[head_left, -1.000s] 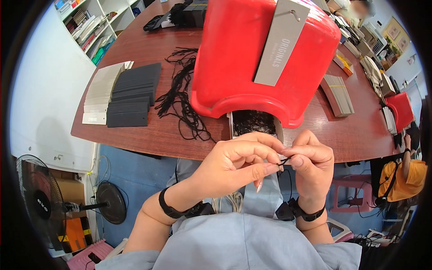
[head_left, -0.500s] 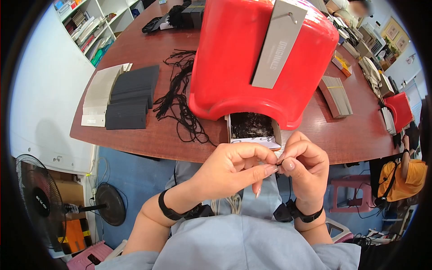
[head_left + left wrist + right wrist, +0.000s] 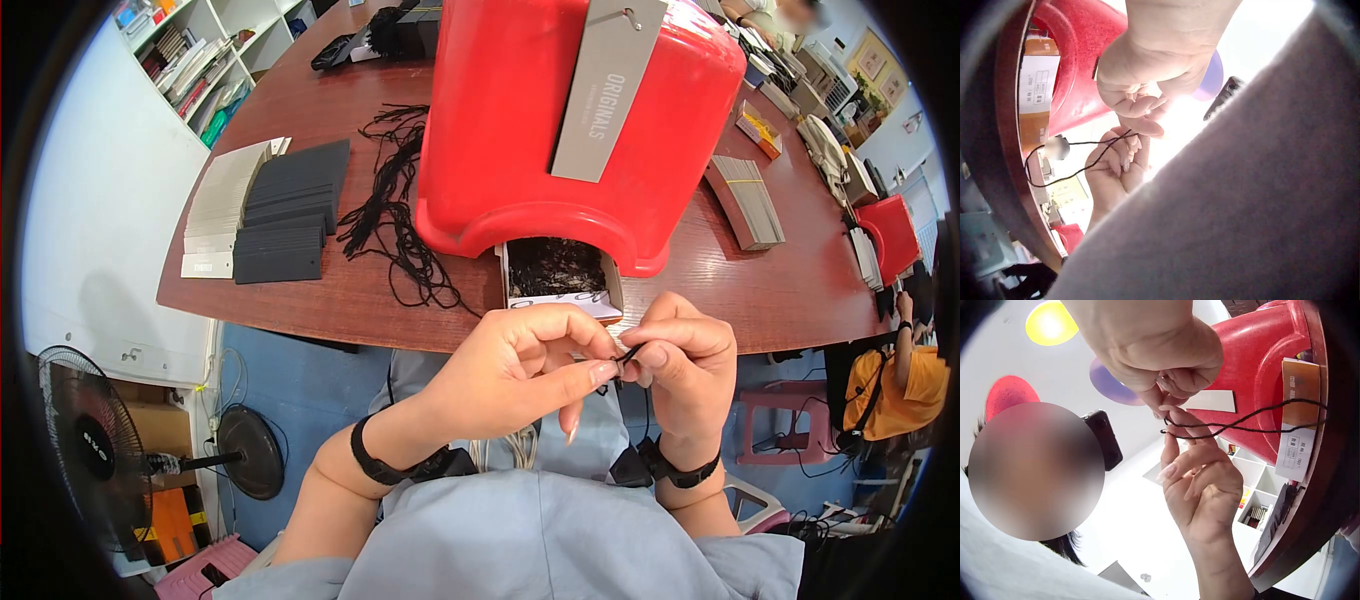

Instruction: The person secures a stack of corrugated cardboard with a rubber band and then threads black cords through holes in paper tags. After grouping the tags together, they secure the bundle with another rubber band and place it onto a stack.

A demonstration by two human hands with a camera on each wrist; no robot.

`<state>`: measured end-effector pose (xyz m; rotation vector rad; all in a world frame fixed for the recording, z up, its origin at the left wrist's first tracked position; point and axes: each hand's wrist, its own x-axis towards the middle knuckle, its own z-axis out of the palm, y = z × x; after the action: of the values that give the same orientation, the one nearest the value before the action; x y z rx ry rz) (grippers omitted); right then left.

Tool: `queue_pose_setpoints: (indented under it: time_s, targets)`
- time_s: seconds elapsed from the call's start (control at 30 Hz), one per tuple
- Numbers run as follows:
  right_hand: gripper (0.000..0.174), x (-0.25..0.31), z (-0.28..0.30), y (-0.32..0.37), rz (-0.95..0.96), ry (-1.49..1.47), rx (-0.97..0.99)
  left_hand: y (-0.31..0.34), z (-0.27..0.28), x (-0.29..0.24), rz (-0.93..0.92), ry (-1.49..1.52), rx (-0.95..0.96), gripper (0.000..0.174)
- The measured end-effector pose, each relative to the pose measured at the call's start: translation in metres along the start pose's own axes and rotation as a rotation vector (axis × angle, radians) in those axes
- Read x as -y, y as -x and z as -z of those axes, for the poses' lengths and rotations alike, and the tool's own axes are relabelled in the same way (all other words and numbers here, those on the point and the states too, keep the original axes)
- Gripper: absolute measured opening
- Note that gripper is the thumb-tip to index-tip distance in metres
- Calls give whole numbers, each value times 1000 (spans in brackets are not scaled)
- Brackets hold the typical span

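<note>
A thin black cord (image 3: 630, 352) runs between the fingertips of both hands, close in front of the table's near edge. My left hand (image 3: 520, 365) pinches it between thumb and index finger, the other fingers loosely bent. Opposite, my right hand (image 3: 688, 370) pinches the cord between thumb and forefinger. In the right wrist view the cord (image 3: 1254, 419) trails from the fingers as a long loop whose two strands cross. Just beyond the hands, an open box (image 3: 612, 312) of black strands stands partly under an upturned red stool (image 3: 520, 120). A grey tag marked ORIGINALS (image 3: 605, 110) hangs against the stool.
Loose black cords (image 3: 395, 190) lie left of the stool. Farther left are fanned rows of beige tags (image 3: 225, 205) and black tags (image 3: 295, 200). A banded stack of tags (image 3: 745, 205) sits at right. A fan (image 3: 95, 450) stands on the floor at left.
The fingertips came together around the cord, then parted slightly, and a short stretch of black cord shows again at the right fingers. The head view has shifted a little.
</note>
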<state>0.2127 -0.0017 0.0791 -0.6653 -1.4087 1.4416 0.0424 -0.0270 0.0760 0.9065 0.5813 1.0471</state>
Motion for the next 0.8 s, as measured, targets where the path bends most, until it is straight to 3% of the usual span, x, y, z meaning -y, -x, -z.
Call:
queue_pose_setpoints:
  time_s: [0.23, 0.67, 0.73, 0.8]
  targets:
    - [12, -3, 4, 1, 18, -3, -13, -2, 0, 4, -70, -26, 27, 8]
    - [6, -3, 2, 1, -5, -39, 26, -4, -5, -3, 47, -92, -37, 7]
    - [7, -5, 1, 3, -115, -178, -51, -5, -5, -4, 103, -115, -63, 6]
    - [7, -10, 7, 4, -86, -287, -49, -7, -6, 1, 3, -84, -158, 5]
